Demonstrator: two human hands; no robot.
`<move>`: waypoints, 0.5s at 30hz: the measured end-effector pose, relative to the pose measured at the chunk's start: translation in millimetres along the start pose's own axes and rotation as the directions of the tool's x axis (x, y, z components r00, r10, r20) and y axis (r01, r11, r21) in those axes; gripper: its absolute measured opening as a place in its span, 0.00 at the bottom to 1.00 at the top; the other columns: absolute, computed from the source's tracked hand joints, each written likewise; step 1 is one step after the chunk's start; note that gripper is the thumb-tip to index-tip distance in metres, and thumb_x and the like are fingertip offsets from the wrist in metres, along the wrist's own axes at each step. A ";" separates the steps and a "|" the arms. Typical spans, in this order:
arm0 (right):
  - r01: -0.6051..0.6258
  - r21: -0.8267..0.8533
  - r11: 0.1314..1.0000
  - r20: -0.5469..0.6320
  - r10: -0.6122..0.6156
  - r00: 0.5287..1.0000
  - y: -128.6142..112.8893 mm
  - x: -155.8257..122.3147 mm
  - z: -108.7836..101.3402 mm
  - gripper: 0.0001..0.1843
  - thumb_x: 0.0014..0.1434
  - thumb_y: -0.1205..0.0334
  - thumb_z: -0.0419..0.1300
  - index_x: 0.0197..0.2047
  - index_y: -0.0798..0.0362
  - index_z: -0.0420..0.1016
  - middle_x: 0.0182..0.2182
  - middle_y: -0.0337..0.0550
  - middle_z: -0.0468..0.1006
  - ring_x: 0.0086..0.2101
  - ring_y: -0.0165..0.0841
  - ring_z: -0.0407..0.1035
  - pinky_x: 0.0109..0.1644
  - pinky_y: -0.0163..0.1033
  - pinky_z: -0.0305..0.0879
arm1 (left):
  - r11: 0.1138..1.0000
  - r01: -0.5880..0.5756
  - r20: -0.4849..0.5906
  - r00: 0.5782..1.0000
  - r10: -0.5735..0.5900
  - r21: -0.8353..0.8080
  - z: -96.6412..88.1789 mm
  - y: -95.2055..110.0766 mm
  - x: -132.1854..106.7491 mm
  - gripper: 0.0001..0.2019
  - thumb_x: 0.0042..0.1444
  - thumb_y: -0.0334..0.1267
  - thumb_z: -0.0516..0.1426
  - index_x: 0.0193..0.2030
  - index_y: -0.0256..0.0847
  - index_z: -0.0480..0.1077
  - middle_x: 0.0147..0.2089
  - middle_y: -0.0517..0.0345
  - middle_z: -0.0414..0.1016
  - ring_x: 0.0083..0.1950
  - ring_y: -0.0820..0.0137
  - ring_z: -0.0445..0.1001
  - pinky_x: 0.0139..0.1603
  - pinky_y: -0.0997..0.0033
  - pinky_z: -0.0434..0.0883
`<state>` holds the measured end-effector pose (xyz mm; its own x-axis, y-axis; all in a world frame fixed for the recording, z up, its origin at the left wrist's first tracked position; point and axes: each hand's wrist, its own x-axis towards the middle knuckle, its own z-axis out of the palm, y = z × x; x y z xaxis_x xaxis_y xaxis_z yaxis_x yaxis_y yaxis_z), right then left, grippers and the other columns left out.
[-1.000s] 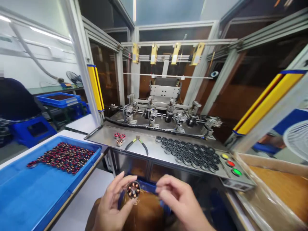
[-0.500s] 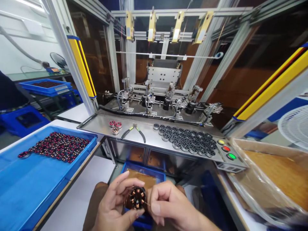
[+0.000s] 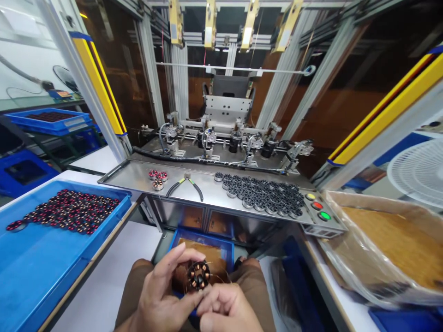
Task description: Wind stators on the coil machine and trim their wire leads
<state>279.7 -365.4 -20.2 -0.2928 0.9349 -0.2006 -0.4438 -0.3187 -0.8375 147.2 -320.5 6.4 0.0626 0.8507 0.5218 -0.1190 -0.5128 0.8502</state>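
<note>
My left hand (image 3: 162, 290) holds a small motor stator (image 3: 198, 275) between thumb and fingers, its ring of copper coils turned up towards me. Thin copper wires (image 3: 221, 278) stick out from the stator and curve off to its right. Against the stator's lower edge, my right hand (image 3: 226, 309) is closed, thumb and fingers pressed together. Whatever lies in that pinch is hidden. Both hands are above my lap, in front of a blue bin (image 3: 226, 249) on the floor.
On the metal ledge (image 3: 117, 177) lie a few red-and-copper stators (image 3: 158, 184), pliers (image 3: 187, 183) and many dark stators (image 3: 263, 193). A blue tray (image 3: 31, 272) of wound stators stands left. Push buttons (image 3: 324, 216) and a lined carton (image 3: 391, 249) are right; a winding machine (image 3: 235, 138) stands behind.
The right hand has moved from the stator's right side to below it, nearer me. The left hand still holds the stator. The whole view has shifted slightly.
</note>
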 end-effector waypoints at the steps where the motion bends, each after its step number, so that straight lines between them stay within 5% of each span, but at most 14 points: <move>1: -0.005 -0.042 0.999 0.004 0.005 1.000 0.0 -1.3 -1.6 0.24 0.37 0.45 0.74 0.21 0.57 0.72 0.13 0.30 0.64 0.14 0.18 0.52 0.19 0.27 0.46 | 1.000 0.029 -0.001 1.000 -0.029 -0.011 0.3 0.4 1.0 0.38 0.45 0.23 0.67 0.61 0.57 0.64 0.43 0.61 0.82 0.45 0.69 0.80 0.45 0.75 0.77; 5: -0.036 -0.165 0.986 0.099 0.053 0.994 -6.3 -7.6 -16.9 0.21 0.41 0.48 0.73 0.19 0.57 0.74 0.15 0.33 0.66 0.17 0.18 0.55 0.22 0.27 0.50 | 0.965 0.234 0.016 0.972 -0.233 -0.118 -2.9 4.2 3.7 0.35 0.45 0.29 0.69 0.59 0.56 0.65 0.44 0.60 0.83 0.46 0.69 0.80 0.47 0.77 0.75; 8: -0.020 -0.075 0.997 0.067 0.025 0.997 -21.3 -10.4 -26.1 0.23 0.41 0.47 0.74 0.30 0.57 0.77 0.20 0.39 0.75 0.18 0.22 0.65 0.23 0.28 0.57 | 0.909 0.367 0.134 0.929 -0.346 -0.197 -6.9 7.7 3.1 0.32 0.50 0.33 0.67 0.60 0.56 0.63 0.49 0.56 0.82 0.45 0.69 0.80 0.47 0.77 0.75; 11: 0.079 -0.040 0.996 -0.024 -0.080 0.997 -41.7 -11.8 -23.8 0.26 0.47 0.41 0.69 0.34 0.59 0.74 0.21 0.42 0.77 0.18 0.24 0.67 0.23 0.29 0.60 | 0.880 0.420 0.245 0.898 -0.366 -0.223 -7.0 10.3 0.6 0.27 0.55 0.36 0.64 0.61 0.57 0.64 0.53 0.53 0.80 0.48 0.67 0.79 0.49 0.74 0.73; 15: 0.033 -0.130 0.991 -0.069 -0.042 0.997 -57.0 -11.5 -11.8 0.22 0.51 0.47 0.67 0.24 0.57 0.68 0.14 0.34 0.70 0.14 0.20 0.59 0.19 0.27 0.52 | 0.867 0.409 0.284 0.900 -0.330 -0.287 -0.4 7.6 -3.6 0.31 0.51 0.35 0.66 0.60 0.58 0.65 0.54 0.52 0.77 0.46 0.66 0.78 0.45 0.72 0.74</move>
<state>318.4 -356.2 23.9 -0.2150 0.9561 -0.1993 -0.3394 -0.2645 -0.9027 145.8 -327.4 10.9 0.3774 0.9023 0.2085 -0.3616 -0.0637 0.9301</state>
